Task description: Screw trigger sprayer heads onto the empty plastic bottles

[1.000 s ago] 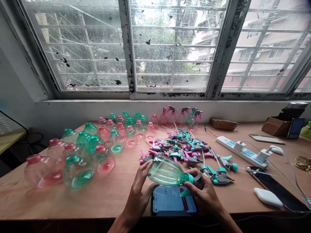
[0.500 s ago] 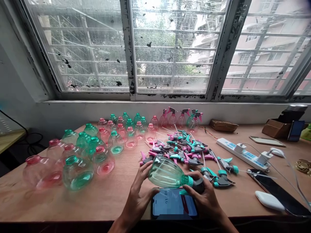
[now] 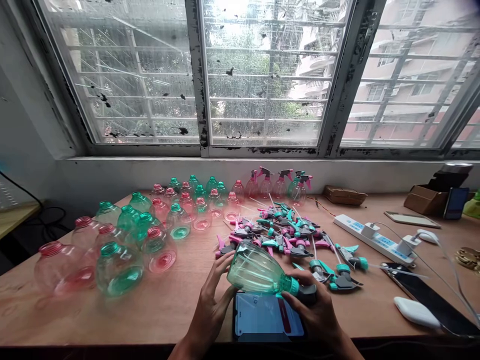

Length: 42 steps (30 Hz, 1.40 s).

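A clear green spray bottle (image 3: 257,270) lies tilted on its side in the air between my hands, its base toward the left. My left hand (image 3: 213,295) is wrapped round the base end. At the neck, my right hand (image 3: 317,302) grips the teal collar and dark grey spray head (image 3: 306,294), whose trigger is mostly hidden by the fingers. Beneath the bottle lies a phone (image 3: 258,317) with its screen lit. Just beyond my hands spreads a pile of loose pink, teal and grey spray heads (image 3: 285,232) with thin tubes.
Several open-necked green and pink bottles (image 3: 120,270) stand on the left of the wooden table (image 3: 168,315). Bottles with spray heads (image 3: 279,186) line the wall. To the right are a power strip (image 3: 371,237), a dark phone (image 3: 431,297), a white case (image 3: 416,311) and a cardboard box (image 3: 427,197).
The bottle has tilted slightly, its neck end a little lower. My left thumb has shifted up against the bottle, and my right fingers have moved a little round the neck.
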{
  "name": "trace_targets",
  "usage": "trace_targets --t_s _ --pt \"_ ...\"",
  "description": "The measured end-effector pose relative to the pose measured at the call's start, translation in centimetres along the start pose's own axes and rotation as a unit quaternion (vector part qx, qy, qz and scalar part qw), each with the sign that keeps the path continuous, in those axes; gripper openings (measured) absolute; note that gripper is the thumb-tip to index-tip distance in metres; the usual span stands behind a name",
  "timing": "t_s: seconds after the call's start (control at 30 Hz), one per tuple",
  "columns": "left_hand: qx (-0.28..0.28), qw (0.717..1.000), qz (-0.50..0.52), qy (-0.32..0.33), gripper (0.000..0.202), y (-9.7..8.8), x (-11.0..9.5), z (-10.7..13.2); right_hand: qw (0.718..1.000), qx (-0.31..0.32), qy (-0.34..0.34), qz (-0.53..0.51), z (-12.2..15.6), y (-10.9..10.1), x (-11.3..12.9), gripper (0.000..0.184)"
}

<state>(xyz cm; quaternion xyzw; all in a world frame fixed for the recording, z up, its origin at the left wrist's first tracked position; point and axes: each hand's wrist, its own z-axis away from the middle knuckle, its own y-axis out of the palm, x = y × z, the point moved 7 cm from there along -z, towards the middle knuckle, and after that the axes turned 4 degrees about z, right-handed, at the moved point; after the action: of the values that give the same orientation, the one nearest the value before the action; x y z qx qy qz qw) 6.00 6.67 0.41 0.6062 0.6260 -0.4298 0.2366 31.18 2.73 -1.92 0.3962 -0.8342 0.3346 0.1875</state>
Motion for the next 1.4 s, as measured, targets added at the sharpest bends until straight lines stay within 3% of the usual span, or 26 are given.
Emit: trace_targets --t_s 0.13,0.27,0.47,0.6,0.7,0.83,1.0,1.17,1.3,1.4 --pt "0.01 0.999 0.018 -0.046 0.07 0.1 0.6 0.3 0.997 0.008 -0.073 -0.033 -0.8 0.3 1.6 0.031" --pt "0.0 0.996 0.044 -0.081 0.053 -0.1 1.0 0.3 0.991 0.042 -0.118 -0.053 -1.4 1.0 2.7 0.034" --pt "-0.001 0.999 -0.001 -0.037 0.043 0.0 0.5 -0.4 0.998 0.043 0.027 -0.049 -1.5 0.8 0.5 0.023" --pt "0.021 0.998 0.009 -0.057 0.048 0.5 0.4 -0.6 0.984 0.081 0.127 -0.096 -1.7 1.2 -0.8 0.023" --pt "0.03 0.993 0.059 -0.096 0.051 0.8 0.6 -0.4 0.979 0.115 0.139 -0.098 -2.0 1.6 -0.7 0.024" --pt "0.024 0.981 0.126 -0.143 0.031 1.0 1.1 -0.2 0.974 0.144 0.149 -0.096 -2.1 1.9 -0.5 0.023" --pt "0.023 0.992 0.062 -0.11 0.038 0.7 1.0 -0.4 0.974 0.149 0.152 -0.08 -2.0 1.8 -0.2 0.025" --pt "0.027 0.994 0.041 -0.096 0.05 0.6 0.7 -0.4 0.983 0.138 0.103 -0.062 -1.9 1.8 0.1 0.023" --pt "0.0 0.987 0.111 -0.119 0.039 0.5 1.2 -0.2 0.994 0.099 0.013 -0.043 -1.7 1.8 0.6 0.024" --pt "-0.01 0.978 0.153 -0.139 0.038 0.6 1.5 -0.1 0.996 0.087 -0.016 -0.028 -1.5 1.9 0.6 0.025"
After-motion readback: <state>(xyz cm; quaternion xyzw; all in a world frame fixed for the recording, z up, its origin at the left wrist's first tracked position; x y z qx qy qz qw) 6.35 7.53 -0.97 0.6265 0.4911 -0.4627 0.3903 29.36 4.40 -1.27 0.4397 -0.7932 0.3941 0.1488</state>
